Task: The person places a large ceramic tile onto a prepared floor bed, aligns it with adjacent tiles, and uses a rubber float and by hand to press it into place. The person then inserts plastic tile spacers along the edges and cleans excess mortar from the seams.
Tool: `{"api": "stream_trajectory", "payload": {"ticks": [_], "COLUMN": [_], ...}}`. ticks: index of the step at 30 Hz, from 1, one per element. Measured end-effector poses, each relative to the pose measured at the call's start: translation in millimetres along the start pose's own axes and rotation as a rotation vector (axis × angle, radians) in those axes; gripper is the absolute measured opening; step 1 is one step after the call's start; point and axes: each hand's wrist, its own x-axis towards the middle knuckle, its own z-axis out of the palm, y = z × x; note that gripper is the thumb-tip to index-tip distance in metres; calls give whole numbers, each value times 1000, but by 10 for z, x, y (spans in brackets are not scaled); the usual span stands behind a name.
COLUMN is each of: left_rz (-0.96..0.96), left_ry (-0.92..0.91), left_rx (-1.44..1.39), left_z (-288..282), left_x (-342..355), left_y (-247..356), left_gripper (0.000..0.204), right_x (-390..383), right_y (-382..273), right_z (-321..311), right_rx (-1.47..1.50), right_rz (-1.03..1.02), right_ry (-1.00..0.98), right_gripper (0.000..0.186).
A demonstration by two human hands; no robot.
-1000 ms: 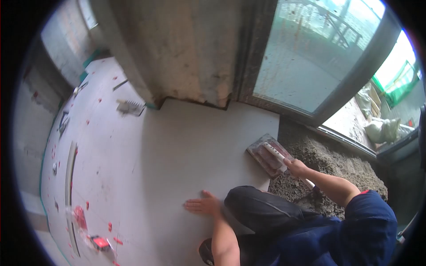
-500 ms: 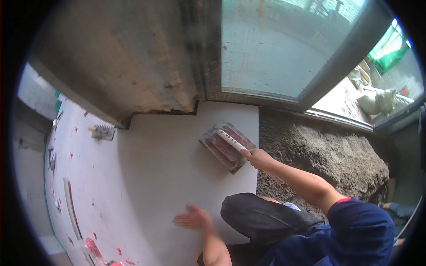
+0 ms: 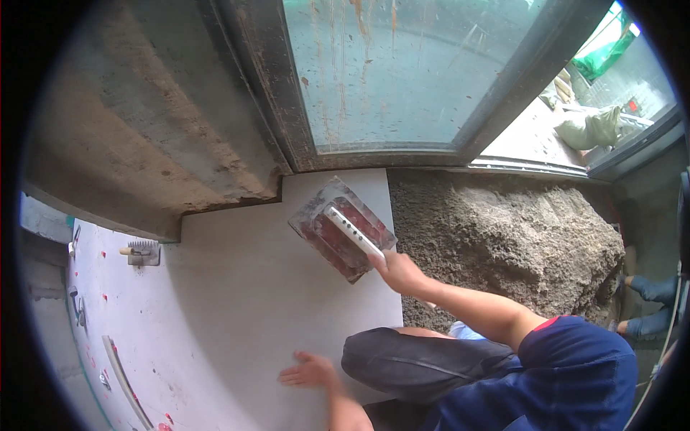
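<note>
My right hand [image 3: 399,272] is closed around the near end of the white, dotted handle of a rectangular float [image 3: 316,228]. The float's reddish-grey plate is smeared with mortar and lies flat over a large pale floor tile [image 3: 266,287], close to the tile's right edge. My left hand [image 3: 309,370] is low over the same tile, palm down with fingers stretched and thumb apart, holding nothing. It looks slightly blurred, and I cannot tell whether it touches the tile. My bent knee in dark trousers is between the two arms.
Rough grey mortar [image 3: 496,244] is heaped right of the tile. A glass door [image 3: 402,79] and concrete wall [image 3: 136,129] border the far side. At left lie a notched trowel [image 3: 144,253], a long strip [image 3: 126,384] and red bits. Another person's legs [image 3: 650,305] show at right.
The view has shifted, bringing more of the glass door and mortar in. The float, in my right hand, sits nearer the wall corner and slightly farther from me. My left hand stays open.
</note>
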Motion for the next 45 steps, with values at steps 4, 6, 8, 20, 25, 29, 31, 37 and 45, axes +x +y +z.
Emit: {"api": "stream_trajectory", "payload": {"ticks": [4, 6, 8, 20, 25, 29, 31, 37, 45], "left_rz": [33, 19, 24, 185, 79, 189, 234, 214, 187], "left_ry": [52, 63, 83, 324, 93, 361, 163, 274, 94], "left_rx": [-6, -12, -12, -4, -197, -112, -69, -144, -214], "left_z": [42, 33, 49, 153, -19, 73, -81, -106, -225], "left_x": [11, 3, 17, 22, 15, 181, 163, 407, 389], "left_y": [43, 31, -20, -66, 18, -130, 47, -84, 119], "left_gripper": [90, 89, 89, 80, 85, 86, 89, 88, 90], "right_x": [436, 468, 360, 235, 650, 415, 470, 763, 1301], "right_y": [5, -76, 0, -161, -435, -803, -685, -1913, -1837], "right_z": [86, -51, -96, 240, 811, 783, 980, 1446, 2186], "right_rx": [12, 38, 60, -6, -110, -167, -110, -281, -386], "right_rz": [216, 153, 135, -95, 65, -266, -266, -125, -444], "right_ry": [-219, -195, -215, -82, -378, -226, -247, -586, -438], "right_gripper": [67, 65, 65, 61, 69, 69, 62, 62, 68]}}
